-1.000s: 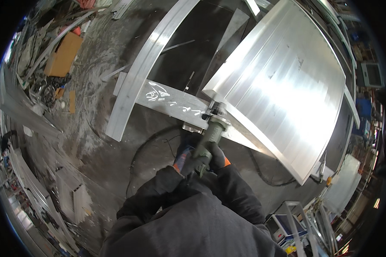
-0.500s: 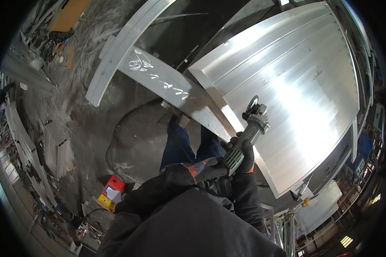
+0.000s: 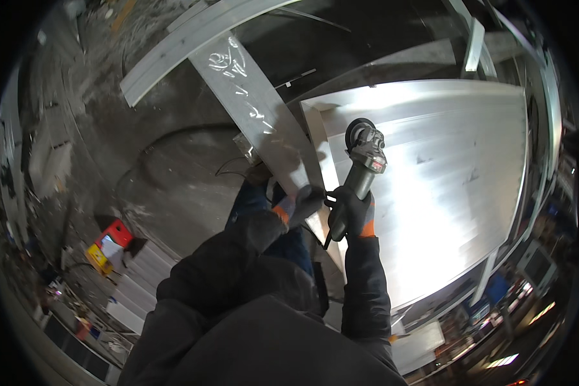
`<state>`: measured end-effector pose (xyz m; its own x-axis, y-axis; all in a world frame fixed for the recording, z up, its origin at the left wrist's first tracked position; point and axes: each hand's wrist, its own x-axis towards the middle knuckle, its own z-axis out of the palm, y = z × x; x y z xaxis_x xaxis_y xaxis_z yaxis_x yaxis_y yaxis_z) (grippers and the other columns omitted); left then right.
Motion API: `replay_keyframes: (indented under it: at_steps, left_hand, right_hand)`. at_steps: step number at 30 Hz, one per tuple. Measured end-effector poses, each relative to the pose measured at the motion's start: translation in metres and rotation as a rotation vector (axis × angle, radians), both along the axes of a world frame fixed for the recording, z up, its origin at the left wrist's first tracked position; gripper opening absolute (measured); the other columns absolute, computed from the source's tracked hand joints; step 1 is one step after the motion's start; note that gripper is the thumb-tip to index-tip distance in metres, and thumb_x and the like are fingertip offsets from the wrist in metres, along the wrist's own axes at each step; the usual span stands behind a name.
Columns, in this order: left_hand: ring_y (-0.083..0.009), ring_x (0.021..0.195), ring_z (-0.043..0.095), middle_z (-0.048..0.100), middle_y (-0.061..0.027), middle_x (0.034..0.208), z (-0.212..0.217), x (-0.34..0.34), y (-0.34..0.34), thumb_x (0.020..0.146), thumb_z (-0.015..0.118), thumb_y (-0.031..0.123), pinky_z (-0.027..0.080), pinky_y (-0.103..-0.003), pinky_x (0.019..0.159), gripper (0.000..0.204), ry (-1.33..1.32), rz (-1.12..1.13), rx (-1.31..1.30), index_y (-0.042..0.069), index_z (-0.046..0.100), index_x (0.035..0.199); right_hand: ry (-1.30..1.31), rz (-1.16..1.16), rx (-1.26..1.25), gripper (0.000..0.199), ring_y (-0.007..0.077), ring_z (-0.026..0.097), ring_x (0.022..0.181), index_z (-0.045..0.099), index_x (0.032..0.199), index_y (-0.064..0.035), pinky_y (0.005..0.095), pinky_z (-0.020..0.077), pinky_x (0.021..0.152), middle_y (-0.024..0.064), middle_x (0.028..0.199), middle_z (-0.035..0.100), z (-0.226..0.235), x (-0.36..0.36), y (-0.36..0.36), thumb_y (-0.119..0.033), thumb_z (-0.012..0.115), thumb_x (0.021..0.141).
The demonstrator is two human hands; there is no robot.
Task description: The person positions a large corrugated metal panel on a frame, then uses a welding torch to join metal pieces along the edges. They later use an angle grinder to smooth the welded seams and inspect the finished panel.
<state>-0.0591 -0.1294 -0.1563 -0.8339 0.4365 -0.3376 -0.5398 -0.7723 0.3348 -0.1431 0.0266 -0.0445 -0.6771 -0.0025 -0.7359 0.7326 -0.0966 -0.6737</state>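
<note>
My right hand (image 3: 349, 213), in a dark glove with an orange cuff, is wrapped round the body of an angle grinder (image 3: 364, 168). Its dark disc (image 3: 352, 134) points away from me, over a large shiny ribbed metal panel (image 3: 457, 174). Just left of it, my gloved left hand (image 3: 307, 201) is curled beside the panel's raised edge (image 3: 328, 168), over the near end of a flat metal beam (image 3: 257, 109). What its fingers hold, if anything, is hidden. A thin dark strip hangs below my right hand.
A second metal profile (image 3: 193, 48) crosses the beam's far end. On the floor at left sits a red and yellow box (image 3: 112, 241) beside stacked pale profiles (image 3: 148, 273). A dark cable (image 3: 174, 133) curves across the floor. Metal framing (image 3: 552, 122) stands behind the panel.
My left hand has come off the rear of the grinder and sits left of my right hand. The grinder has moved slightly farther away and left. My view has turned and shifted.
</note>
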Motion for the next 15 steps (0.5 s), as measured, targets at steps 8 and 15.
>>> replay_keyframes:
  at_steps: [8, 15]
  left_hand:
    - [-0.0205, 0.115, 0.059, 0.064, -0.0126, 0.125, -0.024, -0.112, 0.026, 0.095, 0.068, 0.042, 0.048, -0.036, 0.100, 0.057, 0.073, -0.129, -0.779, 0.003, 0.057, 0.135]
    - [-0.0231, 0.109, 0.060, 0.064, -0.0122, 0.119, -0.028, -0.102, 0.019, 0.093, 0.067, 0.023, 0.049, -0.037, 0.095, 0.037, -0.018, 0.060, -0.766, 0.003, 0.061, 0.123]
  right_hand:
    - [0.317, 0.173, 0.178, 0.032, 0.0179, 0.065, 0.092, 0.053, 0.119, -0.0054, 0.0340, 0.0532, 0.078, 0.0066, 0.101, 0.067, -0.089, -0.034, -0.022, -0.019, 0.068, 0.094]
    - [0.333, 0.434, 0.413, 0.036, 0.0187, 0.065, 0.101, 0.051, 0.123, -0.0056, 0.0344, 0.0520, 0.086, 0.0095, 0.108, 0.068, -0.077, -0.032, -0.047, -0.016, 0.068, 0.093]
